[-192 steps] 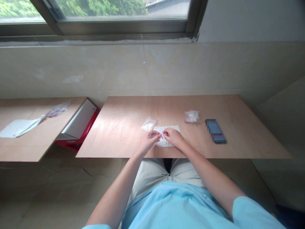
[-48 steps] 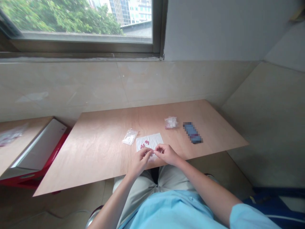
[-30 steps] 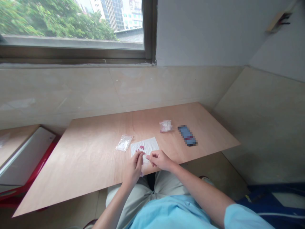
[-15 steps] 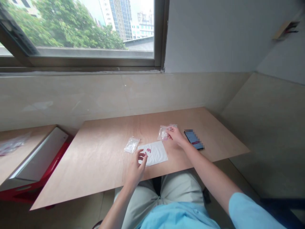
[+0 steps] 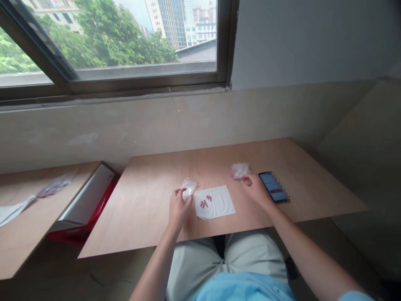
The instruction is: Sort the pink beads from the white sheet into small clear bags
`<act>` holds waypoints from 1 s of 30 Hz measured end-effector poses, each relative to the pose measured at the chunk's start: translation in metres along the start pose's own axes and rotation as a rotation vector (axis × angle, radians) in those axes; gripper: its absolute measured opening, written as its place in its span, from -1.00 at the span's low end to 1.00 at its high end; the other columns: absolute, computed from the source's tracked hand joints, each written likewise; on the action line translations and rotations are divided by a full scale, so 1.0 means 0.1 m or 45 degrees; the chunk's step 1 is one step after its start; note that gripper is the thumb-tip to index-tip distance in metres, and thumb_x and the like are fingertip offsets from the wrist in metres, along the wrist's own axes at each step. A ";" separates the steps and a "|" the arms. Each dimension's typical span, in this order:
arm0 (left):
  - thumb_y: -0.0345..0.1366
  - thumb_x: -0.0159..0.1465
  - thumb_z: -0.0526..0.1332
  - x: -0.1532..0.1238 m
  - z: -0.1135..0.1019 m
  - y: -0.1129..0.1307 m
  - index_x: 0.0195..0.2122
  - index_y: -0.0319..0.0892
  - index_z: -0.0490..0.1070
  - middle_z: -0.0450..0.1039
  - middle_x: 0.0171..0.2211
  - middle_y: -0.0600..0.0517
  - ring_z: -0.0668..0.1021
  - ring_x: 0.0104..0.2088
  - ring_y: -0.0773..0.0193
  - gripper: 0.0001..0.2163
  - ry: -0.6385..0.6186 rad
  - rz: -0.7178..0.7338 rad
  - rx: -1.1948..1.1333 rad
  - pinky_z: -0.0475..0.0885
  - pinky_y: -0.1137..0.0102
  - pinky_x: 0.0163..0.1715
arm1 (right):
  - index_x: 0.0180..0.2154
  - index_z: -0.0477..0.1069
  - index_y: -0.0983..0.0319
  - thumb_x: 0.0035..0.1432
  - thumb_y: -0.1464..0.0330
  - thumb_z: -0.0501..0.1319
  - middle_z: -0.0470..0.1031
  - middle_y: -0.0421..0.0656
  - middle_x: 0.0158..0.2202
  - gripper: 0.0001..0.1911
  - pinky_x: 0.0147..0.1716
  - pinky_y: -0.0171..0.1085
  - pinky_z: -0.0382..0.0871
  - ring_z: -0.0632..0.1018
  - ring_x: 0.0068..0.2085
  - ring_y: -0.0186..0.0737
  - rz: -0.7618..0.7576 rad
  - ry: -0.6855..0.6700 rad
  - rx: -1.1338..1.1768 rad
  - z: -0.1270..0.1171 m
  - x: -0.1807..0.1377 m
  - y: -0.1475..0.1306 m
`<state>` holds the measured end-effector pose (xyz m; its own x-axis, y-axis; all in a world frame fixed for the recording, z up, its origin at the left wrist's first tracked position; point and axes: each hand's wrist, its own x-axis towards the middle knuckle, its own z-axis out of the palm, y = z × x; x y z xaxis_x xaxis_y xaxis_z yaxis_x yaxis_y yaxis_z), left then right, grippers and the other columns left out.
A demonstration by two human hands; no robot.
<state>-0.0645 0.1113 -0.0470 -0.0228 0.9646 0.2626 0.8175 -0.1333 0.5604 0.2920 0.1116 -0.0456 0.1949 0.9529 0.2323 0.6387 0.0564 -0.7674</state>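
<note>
A white paper sheet (image 5: 219,205) lies on the wooden table (image 5: 147,221) with several small red pieces (image 5: 206,201) on it. Just left of the sheet, my left hand (image 5: 178,205) has its thumb and fingers curled onto the near end of a clear plastic bag (image 5: 189,185). To the right, my right hand (image 5: 257,190) rests low over the table with its fingers loosely apart. Its fingertips are beside a small crumpled bag (image 5: 239,170), and nothing is in the hand.
A dark phone (image 5: 273,186) lies right of my right hand. A second wooden table (image 5: 28,234) at the left carries a white sheet and a bag. A white and red box (image 5: 86,205) sits in the gap between the tables. A tiled wall and a window are behind.
My right hand has set the small bag down by the phone and drawn back from it. My left hand has moved from the paper's red pieces to the clear bag.
</note>
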 end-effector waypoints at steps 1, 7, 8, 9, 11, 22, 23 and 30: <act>-0.07 0.28 0.23 0.07 0.04 -0.04 0.06 -0.22 0.44 0.40 0.04 -0.23 0.51 0.04 -0.03 -0.58 0.020 -0.003 0.092 0.41 0.13 0.08 | -0.15 0.50 0.24 0.22 0.23 0.19 0.58 -0.06 -0.20 -0.74 -0.26 -0.21 0.43 0.55 -0.33 -0.17 0.029 -0.044 0.051 0.04 -0.16 -0.06; 0.09 0.15 0.33 0.41 0.30 -0.11 0.13 -0.24 0.39 0.28 0.22 -0.35 0.38 0.20 -0.21 -0.36 0.034 -0.047 0.392 0.31 0.03 0.15 | -0.19 0.51 0.20 0.30 0.33 0.14 0.58 -0.13 -0.29 -0.82 -0.36 -0.31 0.39 0.53 -0.39 -0.26 -0.215 -0.486 0.270 0.28 -0.94 -0.55; 0.09 0.14 0.33 0.45 0.33 -0.11 0.11 -0.24 0.40 0.29 0.22 -0.35 0.39 0.19 -0.21 -0.38 0.032 -0.044 0.403 0.30 0.03 0.15 | -0.21 0.51 0.19 0.29 0.36 0.15 0.57 -0.15 -0.29 -0.84 -0.35 -0.31 0.38 0.53 -0.39 -0.27 -0.300 -0.541 0.244 0.30 -1.01 -0.61; 0.08 0.14 0.33 0.47 0.34 -0.10 0.09 -0.23 0.42 0.29 0.22 -0.35 0.40 0.18 -0.21 -0.40 0.038 -0.039 0.409 0.30 0.03 0.15 | -0.22 0.51 0.19 0.27 0.39 0.16 0.57 -0.16 -0.28 -0.85 -0.34 -0.32 0.38 0.53 -0.39 -0.28 -0.374 -0.585 0.217 0.32 -1.05 -0.65; 0.04 0.15 0.34 0.50 0.34 -0.08 0.07 -0.22 0.43 0.29 0.23 -0.34 0.41 0.17 -0.21 -0.45 0.070 -0.019 0.404 0.31 0.02 0.15 | -0.23 0.51 0.19 0.25 0.43 0.18 0.57 -0.17 -0.29 -0.87 -0.34 -0.33 0.36 0.53 -0.40 -0.30 -0.462 -0.645 0.171 0.32 -1.08 -0.69; -0.12 0.28 0.27 -0.04 -0.11 0.45 0.17 -0.08 0.34 0.47 -0.05 -0.08 0.55 -0.03 0.06 -0.55 -0.222 0.322 -0.102 0.43 0.17 0.03 | -0.08 0.49 0.18 0.28 0.46 0.16 0.56 -0.12 -0.14 -0.78 -0.32 -0.30 0.44 0.51 -0.41 -0.32 -0.398 -0.469 0.284 0.19 -0.96 -0.71; -0.11 0.28 0.28 -0.13 -0.14 0.52 0.18 -0.09 0.33 0.46 -0.06 -0.08 0.54 -0.04 0.07 -0.53 -0.301 0.331 -0.154 0.43 0.18 0.02 | -0.02 0.47 0.17 0.27 0.46 0.16 0.54 -0.09 -0.07 -0.73 -0.29 -0.28 0.47 0.52 -0.38 -0.31 -0.411 -0.437 0.305 0.18 -0.97 -0.73; -0.05 0.27 0.30 -0.57 -0.30 0.67 0.27 -0.06 0.28 0.35 0.20 -0.14 0.47 0.14 0.05 -0.44 -0.823 0.254 -0.512 0.38 0.17 0.16 | 0.04 0.46 0.14 0.27 0.44 0.19 0.44 -0.06 0.12 -0.68 -0.18 -0.26 0.54 0.59 -0.19 -0.24 -0.624 -0.483 0.334 0.19 -1.11 -0.79</act>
<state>-0.0255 0.0407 -0.0013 0.5427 0.8384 -0.0516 0.4969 -0.2709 0.8245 0.2056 0.0072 -0.0216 -0.3769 0.8347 0.4015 0.3755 0.5339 -0.7576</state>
